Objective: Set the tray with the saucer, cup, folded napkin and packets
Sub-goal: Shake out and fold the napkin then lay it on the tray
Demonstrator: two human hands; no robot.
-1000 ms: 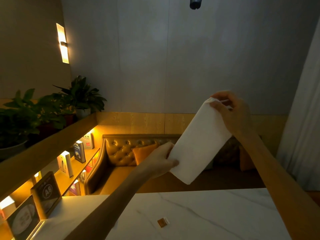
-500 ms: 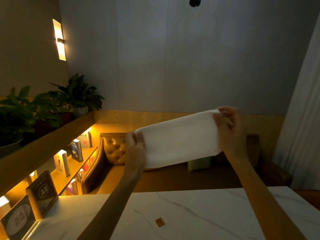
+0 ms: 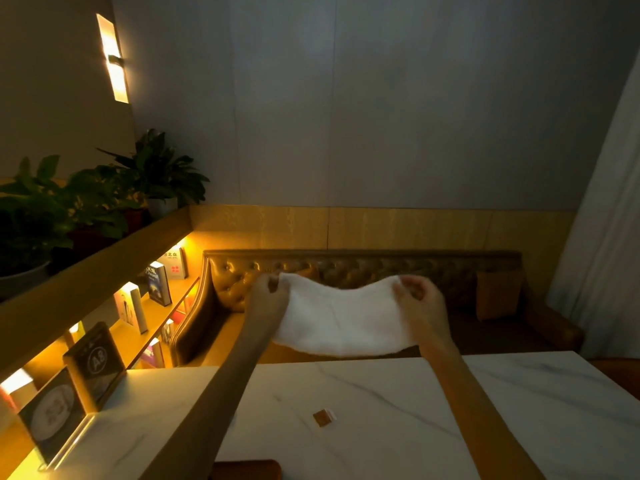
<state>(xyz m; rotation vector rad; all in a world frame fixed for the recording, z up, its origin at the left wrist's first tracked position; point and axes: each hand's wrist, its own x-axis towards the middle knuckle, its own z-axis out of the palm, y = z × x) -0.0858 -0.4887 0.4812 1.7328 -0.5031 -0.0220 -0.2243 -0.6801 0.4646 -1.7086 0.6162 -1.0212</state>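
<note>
Two bare hands hold a white napkin [image 3: 341, 318] in the air beyond the far edge of a marble table [image 3: 398, 410]; our left hand [image 3: 266, 301] pinches its far left corner, our right hand [image 3: 420, 303] pinches its far right corner, fingers closed on the cloth; the napkin sags between them, spread wide and not yet folded; one small brown packet [image 3: 323, 418] lies alone on the table, near the middle; a dark brown edge [image 3: 246, 470] at the near side may be the tray, though we cannot tell; no saucer or cup is in view; we judge the limp cloth could crease crookedly if the corners meet unevenly, or slip down behind the table if a pinch loosens.
</note>
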